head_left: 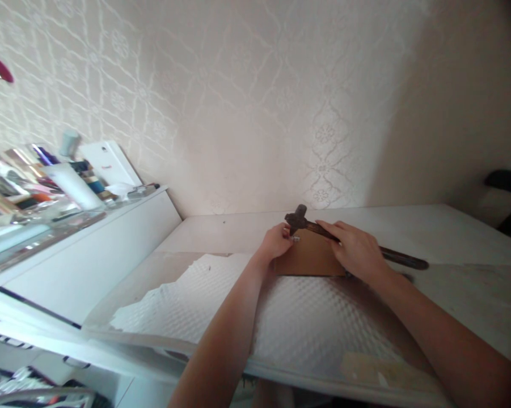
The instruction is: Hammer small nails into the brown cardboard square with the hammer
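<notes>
My right hand (359, 249) is wrapped around the handle of a dark hammer (298, 219), whose handle end sticks out to the right. The hammer's head is above the far left part of a brown cardboard piece (310, 258), close to my left fingertips. My left hand (276, 242) is at the cardboard's left edge with its fingers closed in a pinch. A small shiny piece (295, 238) shows at those fingertips, too small to name. Whether the hammer head touches it I cannot tell.
Under the cardboard lies a white quilted sheet (298, 323) on a white table (451, 232) against a patterned wall. To the left, a white cabinet (110, 249) carries many bottles, tubes and a white box (110, 164). A dark object (508, 181) stands at the far right.
</notes>
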